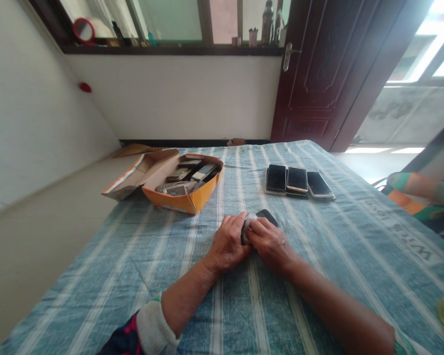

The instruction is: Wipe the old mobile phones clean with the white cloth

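Note:
My left hand is closed around a dark phone, of which only an edge shows. Pressed against that phone is a crumpled whitish cloth, pinched in the fingers of my right hand. Past my right knuckles a flat black piece sticks out; I cannot tell whether it is the same phone or another one. To the far right of my hands lie several phones in stacks, among them a black one, a gold-framed one and a white-edged one.
An open orange cardboard box holding several old phones stands at the far left, its lid folded back. Blue striped cloth covers the table. Behind are a white wall, a windowsill and a dark red door.

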Motion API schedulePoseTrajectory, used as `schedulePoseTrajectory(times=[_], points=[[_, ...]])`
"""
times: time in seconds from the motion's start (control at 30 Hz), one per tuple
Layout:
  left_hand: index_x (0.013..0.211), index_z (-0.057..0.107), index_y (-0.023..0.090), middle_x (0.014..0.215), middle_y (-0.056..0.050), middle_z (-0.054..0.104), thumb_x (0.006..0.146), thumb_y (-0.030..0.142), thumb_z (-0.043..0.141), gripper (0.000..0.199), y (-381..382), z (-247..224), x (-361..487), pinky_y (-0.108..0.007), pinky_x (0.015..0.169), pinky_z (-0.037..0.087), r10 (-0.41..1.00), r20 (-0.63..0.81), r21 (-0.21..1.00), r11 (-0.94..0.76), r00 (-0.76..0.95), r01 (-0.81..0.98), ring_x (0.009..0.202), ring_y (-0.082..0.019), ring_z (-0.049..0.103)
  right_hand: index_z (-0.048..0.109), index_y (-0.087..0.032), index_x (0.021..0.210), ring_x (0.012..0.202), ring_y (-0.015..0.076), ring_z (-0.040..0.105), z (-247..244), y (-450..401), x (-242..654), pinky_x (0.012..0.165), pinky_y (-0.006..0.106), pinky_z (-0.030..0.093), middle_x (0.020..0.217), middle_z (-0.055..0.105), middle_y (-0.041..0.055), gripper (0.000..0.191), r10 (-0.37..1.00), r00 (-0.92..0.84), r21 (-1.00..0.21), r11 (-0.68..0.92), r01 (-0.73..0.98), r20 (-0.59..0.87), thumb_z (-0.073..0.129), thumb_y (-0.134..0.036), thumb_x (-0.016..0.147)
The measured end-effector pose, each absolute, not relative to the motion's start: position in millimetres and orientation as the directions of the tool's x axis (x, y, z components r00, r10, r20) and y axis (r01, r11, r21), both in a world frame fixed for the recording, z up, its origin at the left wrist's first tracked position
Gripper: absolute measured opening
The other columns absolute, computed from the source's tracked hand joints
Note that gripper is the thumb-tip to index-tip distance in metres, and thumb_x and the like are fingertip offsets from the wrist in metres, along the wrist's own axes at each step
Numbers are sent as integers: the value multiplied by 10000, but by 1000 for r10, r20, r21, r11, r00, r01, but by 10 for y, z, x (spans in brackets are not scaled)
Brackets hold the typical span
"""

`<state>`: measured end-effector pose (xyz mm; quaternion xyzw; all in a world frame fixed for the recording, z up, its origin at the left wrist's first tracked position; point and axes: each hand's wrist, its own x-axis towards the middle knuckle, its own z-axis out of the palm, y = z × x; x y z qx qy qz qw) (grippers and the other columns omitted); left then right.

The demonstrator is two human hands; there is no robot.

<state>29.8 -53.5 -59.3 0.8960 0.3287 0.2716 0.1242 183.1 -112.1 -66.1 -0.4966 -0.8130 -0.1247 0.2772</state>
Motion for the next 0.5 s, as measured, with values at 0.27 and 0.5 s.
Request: schedulePoseTrajectory(times=[0.27, 0.5], points=[[1287, 486, 129, 1112, -125, 645, 635, 250, 722, 704, -537, -580, 316, -457, 900, 499, 684, 379, 412, -728, 624, 548, 1000, -296, 573, 655, -156, 809, 850, 235, 483, -699, -1014, 2104, 725, 332, 435, 880, 611, 92, 183, 833, -195, -59, 262, 963, 517, 517, -86, 907], [1312, 454, 116, 1137, -143, 639, 664, 229, 690, 699, -540, -593, 316, -496, 946, 467, 636, 436, 363, -772, 636, 522, 1023, -312, 581, 653, -179, 968, 936, 224, 498, -642, -1080, 1847, 817, 339, 443, 993, 610, 83, 181, 778, -298, -111, 423, 899, 553, 478, -136, 949]])
